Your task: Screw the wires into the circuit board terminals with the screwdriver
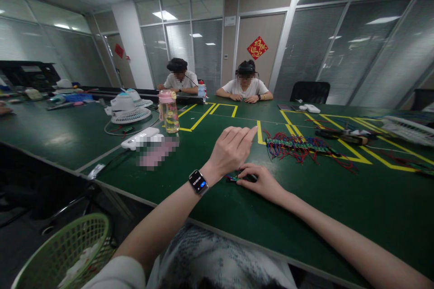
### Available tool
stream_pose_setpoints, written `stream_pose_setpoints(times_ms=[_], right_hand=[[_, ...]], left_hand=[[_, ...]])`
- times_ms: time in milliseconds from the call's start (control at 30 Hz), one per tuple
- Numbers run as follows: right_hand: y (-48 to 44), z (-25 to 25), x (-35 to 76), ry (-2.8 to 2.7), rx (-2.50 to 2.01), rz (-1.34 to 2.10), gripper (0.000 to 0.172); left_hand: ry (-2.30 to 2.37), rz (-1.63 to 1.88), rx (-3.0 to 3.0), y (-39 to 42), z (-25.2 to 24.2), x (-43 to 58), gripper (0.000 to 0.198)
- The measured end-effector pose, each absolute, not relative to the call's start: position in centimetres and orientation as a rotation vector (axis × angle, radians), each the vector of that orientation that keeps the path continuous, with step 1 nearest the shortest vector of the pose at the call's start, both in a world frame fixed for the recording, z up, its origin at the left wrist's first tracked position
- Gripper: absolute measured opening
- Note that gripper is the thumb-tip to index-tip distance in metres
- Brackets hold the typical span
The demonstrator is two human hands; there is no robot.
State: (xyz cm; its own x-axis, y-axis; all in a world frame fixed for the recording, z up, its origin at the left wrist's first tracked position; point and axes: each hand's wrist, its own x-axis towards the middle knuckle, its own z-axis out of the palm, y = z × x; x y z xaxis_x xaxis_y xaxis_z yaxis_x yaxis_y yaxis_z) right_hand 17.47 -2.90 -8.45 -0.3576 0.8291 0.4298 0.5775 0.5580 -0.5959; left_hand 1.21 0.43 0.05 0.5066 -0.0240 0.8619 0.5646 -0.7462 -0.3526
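My left hand (233,149), with a watch (198,183) on its wrist, is held above the table, just beyond and to the left of my right hand. Its fingers are bent and close together; the thumb and whatever may be between the fingertips are hidden. Low over the green tabletop, my right hand (259,181) pinches a small green circuit board (232,179) with thin wires between thumb and fingers. Farther right lies a long row of similar circuit boards (298,145), with red and blue wires spreading out on both sides.
Yellow tape (261,133) marks boxes on the table (203,198). Left are a pink-lidded bottle (169,113), a white power strip (142,137) and white fans (127,108). Dark tools (346,135) lie right. A green basket (68,244) stands below. Two people (246,86) sit opposite.
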Motion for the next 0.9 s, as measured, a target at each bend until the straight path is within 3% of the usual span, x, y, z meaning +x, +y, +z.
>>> stream_pose_setpoints(times_ms=[500,767,900], right_hand=[[-3.1,-8.1,17.3,-2.077,-1.141,0.43,0.007],[-3.0,-8.4,17.4,-2.071,-1.107,0.448,0.006],[-3.0,-8.4,17.4,-2.073,-1.109,0.445,0.006]], left_hand=[[-0.354,-1.389,-2.189,0.0,0.2,1.0,0.026],[-0.581,-2.06,-3.115,0.3,0.5,1.3,0.025],[-0.673,-2.201,-3.166,1.2,0.9,0.8,0.022]])
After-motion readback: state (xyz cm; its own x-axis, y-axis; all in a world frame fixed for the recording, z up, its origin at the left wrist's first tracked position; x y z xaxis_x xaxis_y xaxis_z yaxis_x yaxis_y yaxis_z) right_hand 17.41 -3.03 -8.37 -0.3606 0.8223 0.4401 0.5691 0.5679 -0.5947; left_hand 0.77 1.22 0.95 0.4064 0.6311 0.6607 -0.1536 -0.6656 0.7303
